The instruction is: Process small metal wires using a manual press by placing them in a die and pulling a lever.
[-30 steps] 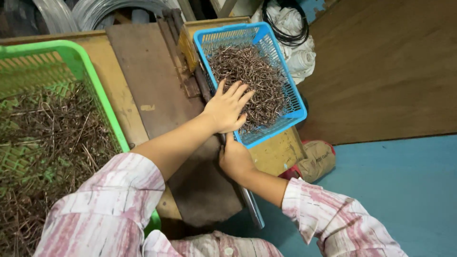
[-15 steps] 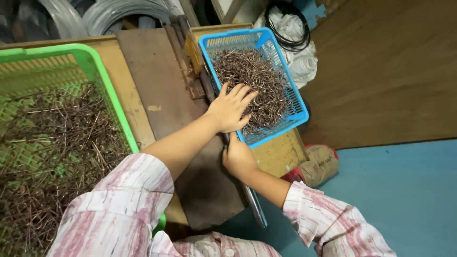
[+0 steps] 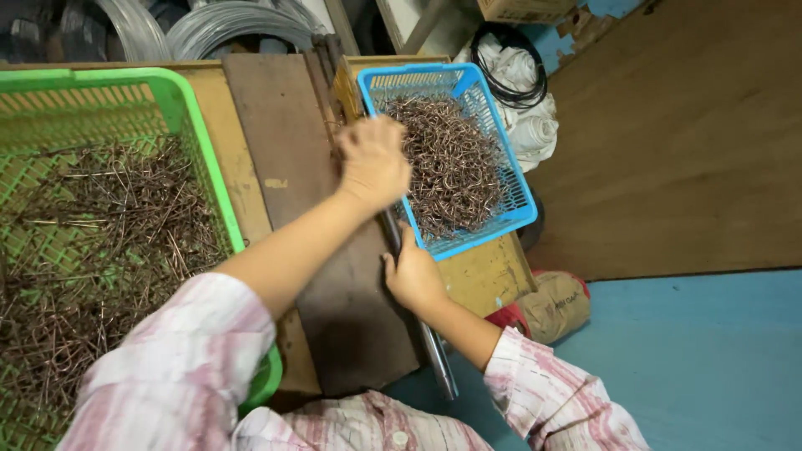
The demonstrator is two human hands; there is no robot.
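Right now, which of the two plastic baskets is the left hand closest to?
The blue basket. The left hand hangs blurred at its near-left rim, over the bent wire pieces. The larger green basket sits apart, across the dark board.

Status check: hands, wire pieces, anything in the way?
Left hand blurred, at blue basket edge, grip unclear. Right hand gripping metal bar. Bent wire pieces piled in basket. Nothing blocking.

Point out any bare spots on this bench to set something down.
Bare: dark board between green basket and blue basket, above left hand; yellow bench corner below blue basket. Crowded: both baskets, full of wire pieces; right hand grips the metal bar.
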